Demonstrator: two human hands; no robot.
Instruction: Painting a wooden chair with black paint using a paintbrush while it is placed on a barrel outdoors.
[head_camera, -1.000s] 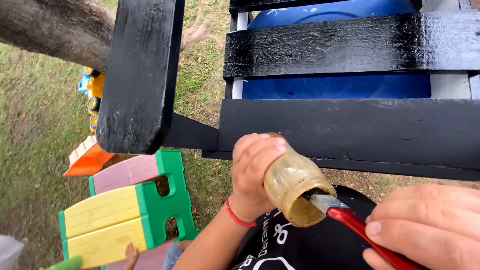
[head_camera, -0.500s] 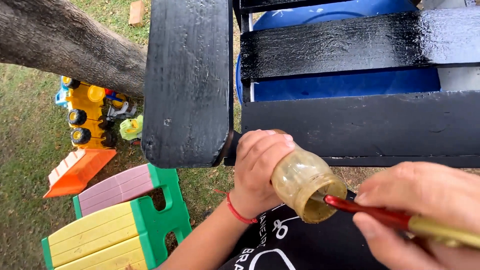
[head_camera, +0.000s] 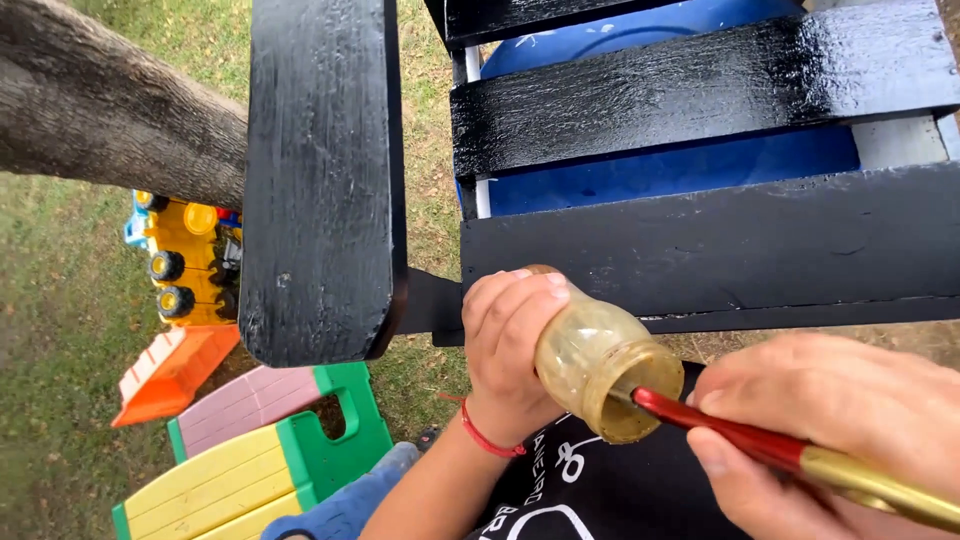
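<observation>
Below black slats, left hand (head_camera: 510, 340) tilts jar (head_camera: 600, 365); right hand (head_camera: 830, 420) grips brush (head_camera: 760, 450).

Left hand (head_camera: 510, 345) fingers curled tight, right hand (head_camera: 840, 420) pinched closed, forearm raised

two hands: left hand (head_camera: 510, 345), right hand (head_camera: 830, 420). one glass jar (head_camera: 600, 365). one red-handled brush (head_camera: 790, 455). three black-painted slats (head_camera: 700, 95) across, one black armrest board (head_camera: 320, 170). one tree trunk (head_camera: 110, 110). one yellow toy truck (head_camera: 190, 260). one orange ramp piece (head_camera: 170, 370). one red wrist string (head_camera: 485, 440).
</observation>
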